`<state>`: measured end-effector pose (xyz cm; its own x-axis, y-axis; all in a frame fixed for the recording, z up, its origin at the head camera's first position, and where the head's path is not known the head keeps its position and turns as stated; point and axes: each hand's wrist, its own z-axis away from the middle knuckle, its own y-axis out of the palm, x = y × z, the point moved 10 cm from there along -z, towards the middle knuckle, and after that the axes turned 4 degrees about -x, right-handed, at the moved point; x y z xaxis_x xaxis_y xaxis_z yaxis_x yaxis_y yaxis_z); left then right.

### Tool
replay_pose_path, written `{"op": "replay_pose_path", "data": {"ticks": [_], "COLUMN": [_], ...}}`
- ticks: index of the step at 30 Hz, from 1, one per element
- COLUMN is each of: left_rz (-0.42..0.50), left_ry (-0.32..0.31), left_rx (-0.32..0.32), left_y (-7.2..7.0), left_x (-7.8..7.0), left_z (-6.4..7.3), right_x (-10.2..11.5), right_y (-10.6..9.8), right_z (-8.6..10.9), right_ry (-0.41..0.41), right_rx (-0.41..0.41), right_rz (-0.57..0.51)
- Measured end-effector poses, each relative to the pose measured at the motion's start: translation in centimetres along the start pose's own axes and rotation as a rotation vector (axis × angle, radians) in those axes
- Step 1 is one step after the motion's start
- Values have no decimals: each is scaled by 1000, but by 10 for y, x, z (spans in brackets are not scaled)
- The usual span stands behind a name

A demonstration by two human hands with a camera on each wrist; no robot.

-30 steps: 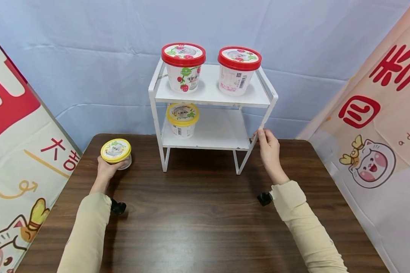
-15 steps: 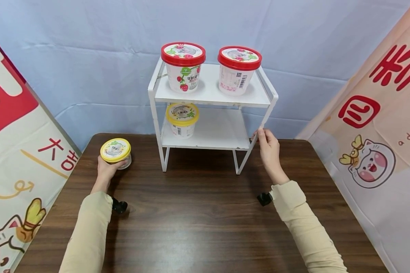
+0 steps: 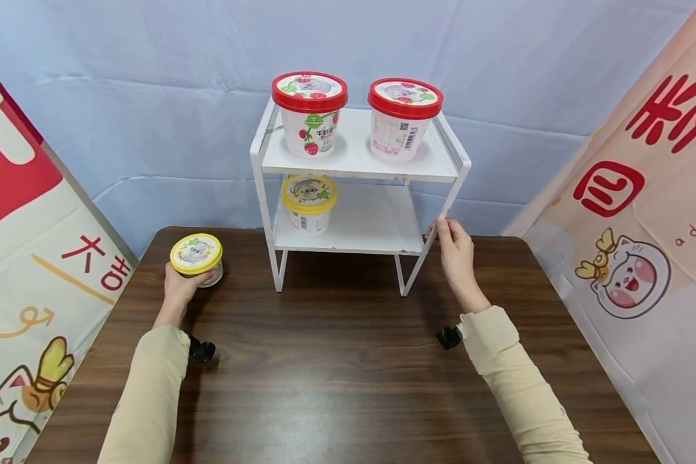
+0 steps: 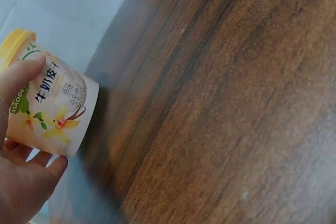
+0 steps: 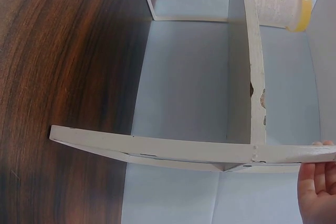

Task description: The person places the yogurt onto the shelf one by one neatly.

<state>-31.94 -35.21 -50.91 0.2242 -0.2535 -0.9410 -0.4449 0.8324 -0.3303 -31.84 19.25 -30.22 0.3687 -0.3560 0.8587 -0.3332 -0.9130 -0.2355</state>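
Observation:
At the table's far left, my left hand holds a small paper tub with a yellow lid. In the left wrist view, the thumb lies along the side of this tub, over its printed vanilla flowers, and the other fingers curl behind it. My right hand grips the right front post of a white two-tier rack; the right wrist view has its fingers curled about the white bar. Another yellow-lidded tub stands at the left of the rack's lower shelf.
Two larger red-lidded tubs stand upright on the rack's top shelf, one left and one right. The rack's feet rest near the back of the dark wooden table. A pale blue cloth hangs behind, with printed banners at both sides.

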Motion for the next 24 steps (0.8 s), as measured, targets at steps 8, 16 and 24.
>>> {"op": "replay_pose_path", "data": {"ticks": [8, 16, 24], "left_rz": [17, -16, -32], "left_ry": [78, 125, 174], "left_rx": [10, 61, 87], "left_y": [-1, -2, -2], "left_x": [-13, -27, -42], "left_z": [2, 10, 14], "right_x": [-20, -18, -10], "right_y": [0, 1, 1], "right_z": [-6, -5, -3], "right_ry": [-21, -28, -6], "right_rx": [-23, -25, -10], "right_rz": [-9, -10, -8]}}
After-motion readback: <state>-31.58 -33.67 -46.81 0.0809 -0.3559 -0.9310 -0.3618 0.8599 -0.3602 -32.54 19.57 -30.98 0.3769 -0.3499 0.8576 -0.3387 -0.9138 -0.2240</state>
